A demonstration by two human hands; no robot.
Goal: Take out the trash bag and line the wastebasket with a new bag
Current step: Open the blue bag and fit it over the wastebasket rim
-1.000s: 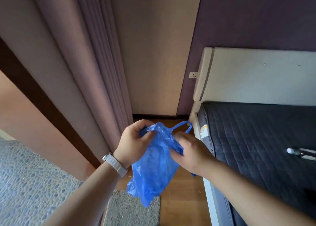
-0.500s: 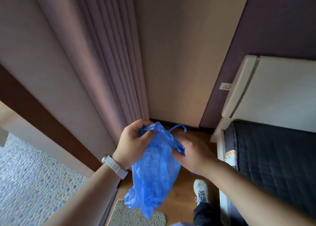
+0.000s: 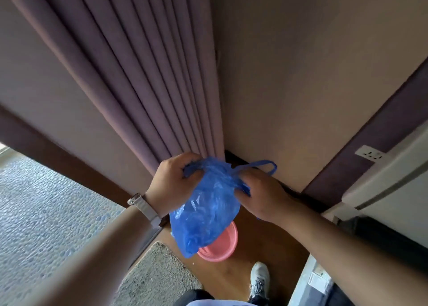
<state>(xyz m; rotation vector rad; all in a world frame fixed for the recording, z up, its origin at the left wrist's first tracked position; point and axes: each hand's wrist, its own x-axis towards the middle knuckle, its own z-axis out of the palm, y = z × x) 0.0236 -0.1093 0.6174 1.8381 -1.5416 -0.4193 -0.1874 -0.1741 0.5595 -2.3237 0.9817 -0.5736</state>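
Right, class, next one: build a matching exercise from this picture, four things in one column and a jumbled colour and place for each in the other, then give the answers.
Column one
1 plastic bag
2 wastebasket
3 curtain
4 watch strap

Column two
A pink, on the floor
B white, round a wrist
C blue, gripped by the left hand and the right hand
D purple, hanging in folds

Pairs: 1-C, 2-A, 3-D, 4-B
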